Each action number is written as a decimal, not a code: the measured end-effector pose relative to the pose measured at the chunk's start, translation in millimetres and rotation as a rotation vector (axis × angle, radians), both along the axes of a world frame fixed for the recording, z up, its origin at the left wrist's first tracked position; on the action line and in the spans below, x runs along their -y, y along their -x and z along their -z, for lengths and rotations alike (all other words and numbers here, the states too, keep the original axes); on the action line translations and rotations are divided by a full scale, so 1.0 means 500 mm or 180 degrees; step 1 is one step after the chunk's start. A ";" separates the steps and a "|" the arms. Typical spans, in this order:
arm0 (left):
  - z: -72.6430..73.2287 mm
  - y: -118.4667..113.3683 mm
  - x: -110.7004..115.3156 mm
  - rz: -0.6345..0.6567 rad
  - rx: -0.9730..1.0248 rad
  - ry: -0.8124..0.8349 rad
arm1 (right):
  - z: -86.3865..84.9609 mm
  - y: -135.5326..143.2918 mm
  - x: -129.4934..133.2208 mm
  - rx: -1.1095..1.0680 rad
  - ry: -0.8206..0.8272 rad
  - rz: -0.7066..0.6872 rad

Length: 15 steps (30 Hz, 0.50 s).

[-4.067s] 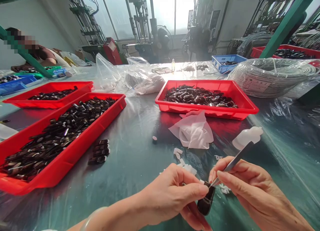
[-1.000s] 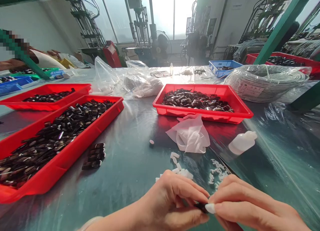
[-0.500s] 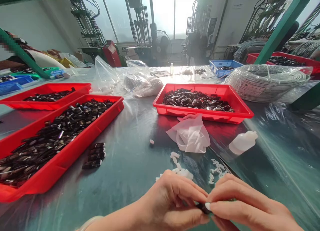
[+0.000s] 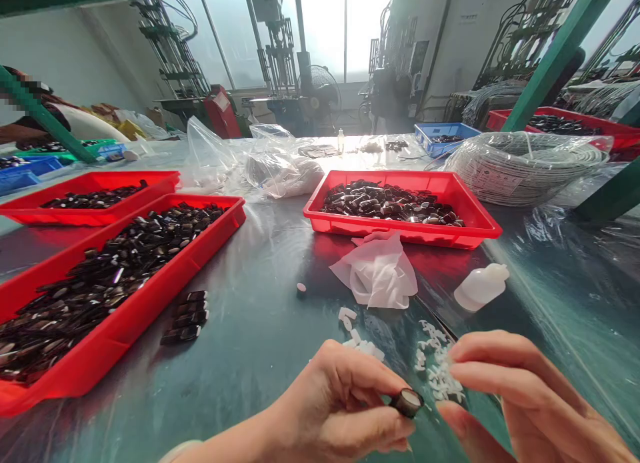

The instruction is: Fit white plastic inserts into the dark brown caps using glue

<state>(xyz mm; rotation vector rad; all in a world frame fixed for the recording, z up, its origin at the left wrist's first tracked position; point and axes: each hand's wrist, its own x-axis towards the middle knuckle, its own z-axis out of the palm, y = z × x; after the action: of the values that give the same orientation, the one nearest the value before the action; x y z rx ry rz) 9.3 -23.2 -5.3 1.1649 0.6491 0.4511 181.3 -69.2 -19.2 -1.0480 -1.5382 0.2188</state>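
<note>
Between thumb and fingers, my left hand (image 4: 345, 406) grips a small dark plastic casing (image 4: 403, 404); a pale oval face shows at its right end. My right hand (image 4: 530, 389) is apart from it, thumb and fingers spread, with nothing visible in them. Its fingertips are beside a pile of tiny white plastic pieces (image 4: 443, 376). Larger white plastic blocks (image 4: 367, 348) lie behind my left hand, partly hidden by it. Further left, several dark casings (image 4: 186, 317) are lined up on the table (image 4: 240, 356). One small white-topped piece (image 4: 301, 287) stands alone.
Red trays of dark casings stand at left (image 4: 165, 309), far left (image 4: 165, 177) and centre (image 4: 400, 233). A crumpled white cloth (image 4: 383, 276) and white bottle (image 4: 481, 287) lie in front of the centre tray. A plastic-wrapped cable coil (image 4: 525, 169) sits at right, near a green post (image 4: 560, 63).
My right hand has come away from the casing, moving right, and its fingers have spread. My left hand still holds the casing, whose pale end face is now exposed.
</note>
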 end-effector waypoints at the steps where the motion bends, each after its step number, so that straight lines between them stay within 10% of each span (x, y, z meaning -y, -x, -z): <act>1: 0.000 0.001 0.000 -0.0109 0.0039 0.0240 | -0.005 -0.011 -0.008 -0.0255 -0.0148 0.0412; 7: -0.007 0.006 -0.006 -0.0395 -0.0193 0.0709 | 0.024 -0.111 -0.085 -0.0371 0.0728 0.1834; 15: 0.001 0.015 -0.005 -0.0088 0.0004 0.0827 | 0.058 -0.123 -0.106 0.0128 0.1702 0.0867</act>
<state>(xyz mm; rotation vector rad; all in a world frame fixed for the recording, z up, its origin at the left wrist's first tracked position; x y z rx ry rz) 1.8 -20.8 -6.0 0.9105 0.7011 0.3781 242.7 -16.1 -48.1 -1.6764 -1.3825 0.4352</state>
